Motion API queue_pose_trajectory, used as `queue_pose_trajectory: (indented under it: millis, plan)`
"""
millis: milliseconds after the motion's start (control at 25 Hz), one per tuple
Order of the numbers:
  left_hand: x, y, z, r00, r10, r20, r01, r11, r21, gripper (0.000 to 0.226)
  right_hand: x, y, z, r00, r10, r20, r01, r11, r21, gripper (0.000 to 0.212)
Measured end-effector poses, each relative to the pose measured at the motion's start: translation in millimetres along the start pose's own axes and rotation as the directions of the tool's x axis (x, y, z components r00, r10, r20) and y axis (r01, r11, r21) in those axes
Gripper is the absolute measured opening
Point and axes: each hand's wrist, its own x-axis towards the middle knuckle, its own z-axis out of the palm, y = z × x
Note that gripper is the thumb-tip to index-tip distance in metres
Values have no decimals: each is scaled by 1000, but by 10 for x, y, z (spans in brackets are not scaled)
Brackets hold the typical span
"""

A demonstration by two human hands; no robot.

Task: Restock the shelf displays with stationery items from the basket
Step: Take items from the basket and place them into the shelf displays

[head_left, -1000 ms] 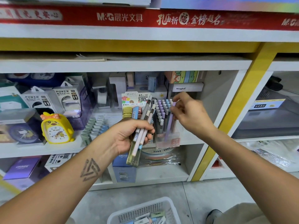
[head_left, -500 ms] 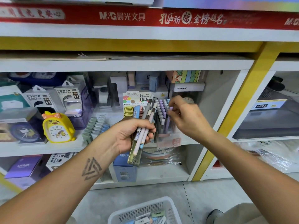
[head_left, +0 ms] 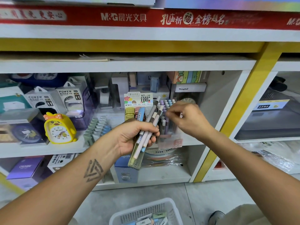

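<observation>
My left hand (head_left: 136, 137) grips a bundle of pens (head_left: 154, 117) in brown, pink and white, together with a flat blue pack. My right hand (head_left: 188, 119) reaches into the clear pen display (head_left: 172, 142) on the middle shelf (head_left: 40, 150). Its fingertips pinch the top of a lilac pen among the pastel pens standing there. The white plastic basket (head_left: 123, 215) sits on the floor below my arms, with several small stationery packs inside.
A pencil-lead display card (head_left: 138, 99) stands behind the pens. A yellow duck clock (head_left: 59, 129), power bank boxes (head_left: 71, 99) and eraser rows (head_left: 97, 127) fill the shelf's left. A yellow upright (head_left: 227, 127) bounds the bay on the right. Boxes crowd the lower shelf.
My right hand has moved down and left, lowering the lilac pen into the display. My left hand keeps the same bundle, nearly still.
</observation>
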Motion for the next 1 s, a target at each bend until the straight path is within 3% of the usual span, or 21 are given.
queue_pose_trajectory:
  millis: [80, 160, 360, 440, 520, 560, 640, 720, 800, 880, 1000]
  plan:
    - [-17, -1, 15, 999, -12, 31, 11, 1000, 27, 10, 44, -83, -54, 972, 230, -38, -207, 926, 316, 20]
    - [-21, -13, 31, 999, -23, 48, 20, 999, 49, 13, 80, -158, -85, 928, 364, 73, -336, 740, 583, 23]
    - [-32, -33, 68, 997, -14, 82, 6, 996, 86, 13, 132, -208, -76, 861, 449, 241, -435, 403, 805, 15]
    - [-40, -28, 59, 994, -13, 104, 2, 995, 104, 13, 166, -149, -140, 817, 528, 229, -403, 240, 883, 11]
    - [-35, -16, 45, 995, -32, 96, 21, 993, 114, 10, 191, -49, -241, 785, 600, 150, -321, 188, 928, 12]
    - [-33, -7, 31, 996, -47, 81, 38, 994, 105, 8, 194, -4, -275, 785, 614, 86, -282, 230, 932, 12]
    - [-18, 20, 3, 997, -58, 47, 55, 996, 66, 4, 180, 54, -301, 816, 573, -72, -235, 443, 865, 8]
    - [-16, 49, -31, 999, -41, 18, 41, 999, 7, 5, 144, 74, -274, 870, 459, -182, -206, 672, 711, 7]
    - [-13, 69, -53, 1000, -18, -2, 18, 999, -30, 10, 92, 101, -224, 923, 325, -206, -186, 846, 500, 10]
    - [-5, 68, -61, 1000, -4, -10, 3, 999, -31, 11, 39, 123, -157, 967, 200, -160, -150, 948, 279, 11]
    - [9, 52, -50, 1000, -10, -15, 10, 1000, -26, 4, -19, 137, -45, 992, 84, -90, -74, 991, 110, 13]
